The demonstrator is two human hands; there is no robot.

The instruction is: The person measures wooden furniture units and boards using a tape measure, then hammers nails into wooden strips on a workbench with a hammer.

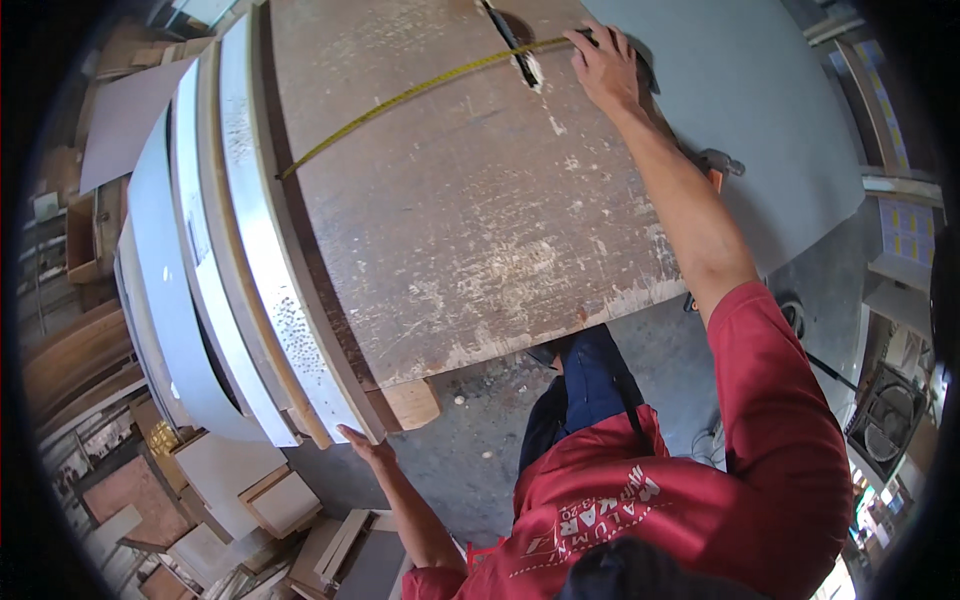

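Note:
A yellow tape measure (430, 86) lies stretched across a worn brown wooden tabletop (480, 220). Its left end meets a long board with a shiny metal face (262, 215) along the table's left side. My right hand (605, 68) is closed at the tape's other end, beyond a dark slot (512, 48) in the tabletop; the tape's case is mostly hidden by the hand. At the board's near end, my left hand (372, 449) grips the corner, its fingers partly out of sight. A hammer (722, 163) with an orange handle lies right of my right forearm.
More long strips and a pale curved panel (165, 290) stand left of the metal-faced board. A grey sheet (770, 110) adjoins the tabletop at right. Stacked boards and offcuts (225, 480) fill the lower left. A box-shaped fan or speaker (887, 420) stands at far right.

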